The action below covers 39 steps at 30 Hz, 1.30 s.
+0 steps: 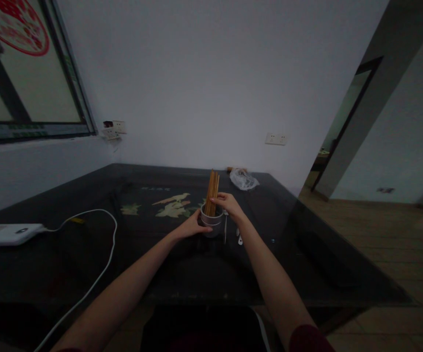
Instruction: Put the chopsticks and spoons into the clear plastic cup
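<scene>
A small metal cup point(212, 224) stands on the dark glass table point(87, 259), with a bundle of wooden chopsticks point(212, 192) upright in it. My left hand point(190, 226) wraps round the cup's left side and grips it. My right hand point(228, 204) is over the cup's rim, fingers pinched on the chopsticks. Beside the cup on the right lie a metal spoon point(225, 228) and a small white utensil point(239, 238).
A white device point(8, 233) with a white cable point(103, 264) lies at the table's left. A crumpled clear plastic bag point(243, 179) sits at the far edge. Wall sockets point(275, 139) are behind. A wooden floor and a doorway lie to the right.
</scene>
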Each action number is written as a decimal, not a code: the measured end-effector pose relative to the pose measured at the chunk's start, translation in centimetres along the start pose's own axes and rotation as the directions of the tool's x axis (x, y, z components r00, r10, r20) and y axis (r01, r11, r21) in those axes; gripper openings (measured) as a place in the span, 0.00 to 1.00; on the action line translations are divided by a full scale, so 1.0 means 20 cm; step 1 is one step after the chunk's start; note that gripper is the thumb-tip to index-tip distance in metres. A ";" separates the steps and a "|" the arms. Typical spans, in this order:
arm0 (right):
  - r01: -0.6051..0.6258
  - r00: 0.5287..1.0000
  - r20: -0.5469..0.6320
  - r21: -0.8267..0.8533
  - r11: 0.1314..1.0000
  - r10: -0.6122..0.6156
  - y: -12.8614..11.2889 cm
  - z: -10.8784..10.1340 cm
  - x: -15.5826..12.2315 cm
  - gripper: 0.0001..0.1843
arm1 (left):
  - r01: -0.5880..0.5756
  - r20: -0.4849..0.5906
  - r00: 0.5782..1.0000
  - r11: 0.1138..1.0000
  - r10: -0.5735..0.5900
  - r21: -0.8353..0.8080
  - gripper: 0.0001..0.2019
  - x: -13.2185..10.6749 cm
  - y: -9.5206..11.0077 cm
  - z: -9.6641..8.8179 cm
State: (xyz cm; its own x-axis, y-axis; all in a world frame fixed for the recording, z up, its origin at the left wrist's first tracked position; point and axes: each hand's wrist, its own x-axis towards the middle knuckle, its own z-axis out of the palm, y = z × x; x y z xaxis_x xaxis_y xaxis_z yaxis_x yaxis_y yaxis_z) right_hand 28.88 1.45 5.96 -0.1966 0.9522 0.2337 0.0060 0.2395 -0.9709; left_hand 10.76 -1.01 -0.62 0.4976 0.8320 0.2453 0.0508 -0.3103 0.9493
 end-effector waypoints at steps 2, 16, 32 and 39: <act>-0.013 1.000 0.007 0.048 0.999 0.012 0.01 0.00 0.01 0.22 | -0.002 0.031 1.000 0.999 0.003 -0.033 0.47 0.00 0.00 -0.01; -0.176 0.967 0.211 0.129 0.976 0.146 -0.08 0.01 0.09 0.17 | 0.017 0.097 0.995 0.996 -0.008 -0.085 0.46 -0.01 0.05 0.00; -0.110 0.979 0.184 0.120 0.987 0.087 -0.01 0.00 0.11 0.19 | 0.016 0.092 0.996 0.996 -0.008 -0.085 0.47 0.00 0.02 -0.01; -0.081 0.986 0.149 0.077 0.994 0.069 -0.03 0.01 0.11 0.17 | 0.008 0.041 0.999 0.998 -0.006 -0.070 0.46 0.00 0.01 0.01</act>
State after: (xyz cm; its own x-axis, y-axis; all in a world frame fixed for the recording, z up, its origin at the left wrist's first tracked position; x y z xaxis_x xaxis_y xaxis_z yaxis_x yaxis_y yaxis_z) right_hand 28.16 3.29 7.00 -0.3395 0.9277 0.1554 -0.0534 0.1459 -0.9879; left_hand 10.89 -1.22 -0.43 0.5321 0.8143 0.2318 -0.0057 -0.2703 0.9628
